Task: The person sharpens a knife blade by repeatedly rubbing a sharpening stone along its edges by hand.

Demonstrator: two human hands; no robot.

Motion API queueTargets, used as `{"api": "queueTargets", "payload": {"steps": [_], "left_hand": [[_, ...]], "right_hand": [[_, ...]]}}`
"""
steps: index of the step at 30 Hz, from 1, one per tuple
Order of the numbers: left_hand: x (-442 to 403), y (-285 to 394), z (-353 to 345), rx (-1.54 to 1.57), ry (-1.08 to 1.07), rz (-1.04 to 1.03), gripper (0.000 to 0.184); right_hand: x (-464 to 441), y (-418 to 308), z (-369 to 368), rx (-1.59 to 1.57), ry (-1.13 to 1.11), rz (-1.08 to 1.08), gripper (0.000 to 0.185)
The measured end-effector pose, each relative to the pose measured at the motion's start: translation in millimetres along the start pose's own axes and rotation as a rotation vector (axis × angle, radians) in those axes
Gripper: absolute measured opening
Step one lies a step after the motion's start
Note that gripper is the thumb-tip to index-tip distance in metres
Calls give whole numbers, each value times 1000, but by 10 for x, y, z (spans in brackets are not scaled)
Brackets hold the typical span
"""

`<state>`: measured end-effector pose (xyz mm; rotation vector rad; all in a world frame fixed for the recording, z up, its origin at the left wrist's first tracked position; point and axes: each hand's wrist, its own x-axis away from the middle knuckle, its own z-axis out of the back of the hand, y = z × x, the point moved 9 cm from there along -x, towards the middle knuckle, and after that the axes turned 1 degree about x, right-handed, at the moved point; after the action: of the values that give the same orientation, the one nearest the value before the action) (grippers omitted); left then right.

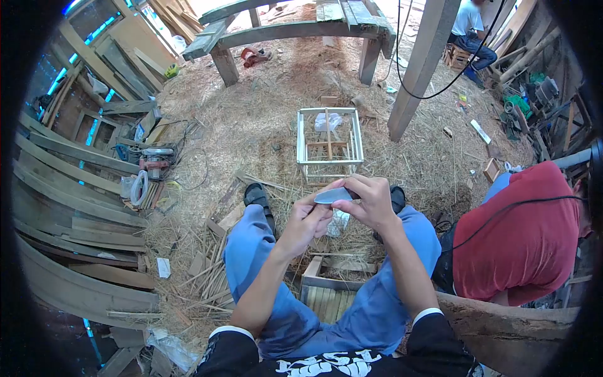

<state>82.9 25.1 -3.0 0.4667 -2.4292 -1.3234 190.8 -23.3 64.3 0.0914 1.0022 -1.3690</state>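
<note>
In front of my knees, both hands meet around a small flat grey piece [333,196] with a rounded outline; its exact kind does not show. My right hand [370,202] pinches it, with the thumb lying across its near face. My left hand [308,218] is closed at its left end, fingers curled beneath, and they partly hide what lies there. Below the hands, between my legs, is a wooden frame [312,266] with slats. Farther out on the floor stands a pale open wooden frame [329,162].
Shavings and straw cover the floor. A workbench [282,36] and a wooden post [419,75] stand ahead. At left are a power tool [156,162] and stacked boards [81,229]. A person in a red shirt [518,235] bends close at right; another person [470,31] sits farther back.
</note>
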Motion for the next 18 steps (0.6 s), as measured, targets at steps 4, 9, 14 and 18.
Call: {"api": "queueTargets", "payload": {"steps": [4, 9, 14, 18], "left_hand": [[10, 5, -16, 18, -19, 11, 43], [14, 40, -25, 19, 8, 19, 44], [76, 3, -143, -73, -78, 36, 44], [62, -48, -161, -23, -78, 16, 43]], "right_hand": [[1, 3, 39, 50, 13, 14, 42], [5, 43, 100, 163, 9, 8, 38], [75, 512, 432, 189, 240, -303, 33], [215, 779, 774, 181, 361, -473, 28]]}}
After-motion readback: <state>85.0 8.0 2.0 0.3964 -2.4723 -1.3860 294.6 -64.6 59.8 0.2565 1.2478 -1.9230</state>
